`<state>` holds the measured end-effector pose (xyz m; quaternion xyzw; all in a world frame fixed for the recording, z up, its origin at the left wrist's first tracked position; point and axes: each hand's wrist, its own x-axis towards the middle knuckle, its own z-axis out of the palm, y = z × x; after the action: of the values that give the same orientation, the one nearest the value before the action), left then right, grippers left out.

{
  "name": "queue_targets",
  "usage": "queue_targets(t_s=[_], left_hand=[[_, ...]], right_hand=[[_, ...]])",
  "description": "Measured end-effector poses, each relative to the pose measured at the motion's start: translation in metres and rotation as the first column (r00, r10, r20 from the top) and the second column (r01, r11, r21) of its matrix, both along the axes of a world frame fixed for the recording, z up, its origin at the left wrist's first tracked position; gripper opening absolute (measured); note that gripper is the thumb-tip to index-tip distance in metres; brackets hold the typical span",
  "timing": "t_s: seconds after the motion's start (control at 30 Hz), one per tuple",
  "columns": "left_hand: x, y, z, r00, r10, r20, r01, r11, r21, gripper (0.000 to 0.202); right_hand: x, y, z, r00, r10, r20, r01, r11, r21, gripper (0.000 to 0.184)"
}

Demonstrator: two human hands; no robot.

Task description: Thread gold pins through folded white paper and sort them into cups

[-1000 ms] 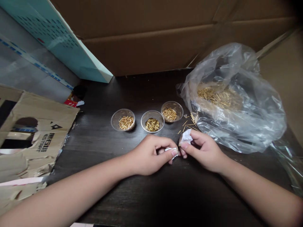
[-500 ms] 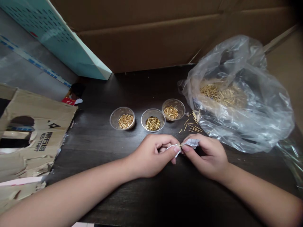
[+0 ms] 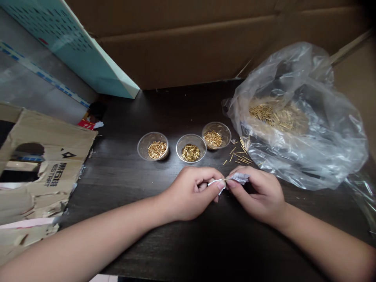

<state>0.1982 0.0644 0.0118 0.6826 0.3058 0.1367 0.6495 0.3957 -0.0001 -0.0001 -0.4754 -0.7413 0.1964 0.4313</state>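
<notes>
My left hand [image 3: 196, 194] is closed, thumb and fingers pinching a small white piece [image 3: 214, 181] that looks like paper or tape. Facing it, my right hand [image 3: 257, 194] pinches a similar whitish strip [image 3: 241, 178]. Between the two sets of fingertips a thin gold-coloured pin [image 3: 225, 180] shows, its ends hidden in the fingers. Just beyond the hands stand three clear plastic cups holding small gold pieces: a left cup [image 3: 141, 150], a middle cup [image 3: 178, 153] and a right cup [image 3: 228, 135]. Several loose gold pins [image 3: 243, 159] lie beyond my right hand.
A clear plastic bag [image 3: 331, 156] with many gold pins spreads over the right of the dark table [image 3: 123, 176]. Tall cardboard [image 3: 190, 55] closes off the back. Torn cardboard [image 3: 32, 125] and a teal box [image 3: 96, 74] stand at the left.
The view has shifted very slightly. Both hands keep nearly the same pinch, fingertips close together around the pin. The cups and bag stay in place.
</notes>
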Motion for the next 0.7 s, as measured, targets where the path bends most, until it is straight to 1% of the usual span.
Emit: queue_targets(t_s=[0.17, 0.3, 0.4, 0.53, 0.63, 0.7], left_hand=[[0.0002, 0.0010, -0.0003, 1.000, -0.001, -0.006, 0.001, 1.000, 0.009, 0.025], [0.0000, 0.0013, -0.0011, 1.000, 0.001, -0.010, -0.001, 0.999, 0.038, 0.024], [-0.0009, 0.0004, -0.0028, 1.000, 0.005, -0.005, -0.004, 0.993, 0.116, 0.023], [-0.0026, -0.0017, -0.0057, 1.000, 0.016, 0.001, -0.015, 0.970, 0.242, 0.022], [-0.0034, -0.0034, -0.0072, 1.000, 0.017, 0.025, -0.025, 0.939, 0.343, 0.018], [-0.0038, -0.0042, -0.0081, 0.999, 0.006, 0.050, -0.027, 0.901, 0.432, 0.017]], right_hand=[[0.0004, 0.0001, -0.0001, 1.000, 0.019, 0.008, -0.020, 1.000, 0.022, 0.009], [0.0022, 0.0001, -0.0026, 0.999, 0.041, 0.036, -0.044, 0.995, 0.094, 0.012], [0.0044, -0.0001, -0.0039, 0.994, 0.066, 0.087, -0.077, 0.988, 0.131, 0.015], [0.0076, -0.0011, -0.0056, 0.980, 0.115, 0.162, -0.136, 0.983, 0.123, 0.017], [0.0089, -0.0016, -0.0070, 0.960, 0.122, 0.251, -0.157, 0.980, 0.123, 0.015], [0.0090, -0.0015, -0.0076, 0.945, 0.112, 0.309, -0.162, 0.976, 0.142, 0.013]])
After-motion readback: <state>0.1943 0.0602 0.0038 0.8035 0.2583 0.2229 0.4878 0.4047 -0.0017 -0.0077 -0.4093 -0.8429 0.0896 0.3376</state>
